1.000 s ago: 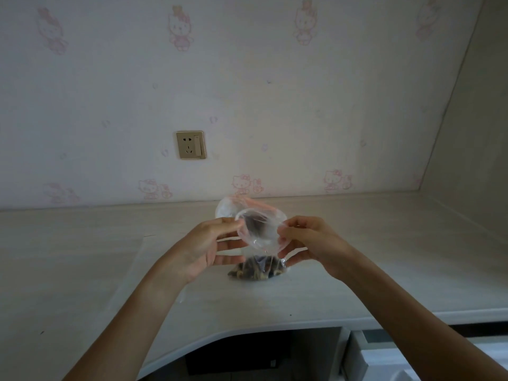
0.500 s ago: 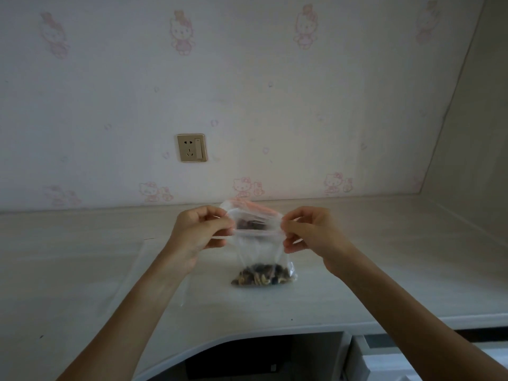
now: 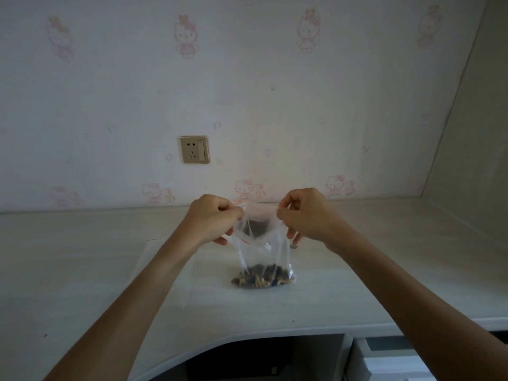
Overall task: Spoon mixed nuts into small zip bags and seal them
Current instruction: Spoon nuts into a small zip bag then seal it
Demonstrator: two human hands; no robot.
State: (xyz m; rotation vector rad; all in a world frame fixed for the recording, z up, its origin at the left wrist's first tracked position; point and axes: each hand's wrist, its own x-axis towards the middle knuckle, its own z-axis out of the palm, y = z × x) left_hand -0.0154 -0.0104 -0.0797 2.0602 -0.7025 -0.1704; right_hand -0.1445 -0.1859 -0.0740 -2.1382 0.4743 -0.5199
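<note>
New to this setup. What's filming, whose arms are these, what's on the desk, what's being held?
No machine here: a person wears one wide-angle camera on the head, looking forward and down, so the arms are their own. The left hand and right hand each pinch a top corner of a small clear zip bag, mouth not yet closed. Mixed nuts sit at its bottom, which rests on the pale desk. More clear plastic lies flat at the left. A wall socket is behind.

No readable text, labels, brands or numbers anywhere: the wall socket [image 3: 194, 149] shows only plain pin holes and a switch, and the wallpaper [image 3: 275, 78] around the socket carries cartoon cat prints without lettering.
</note>
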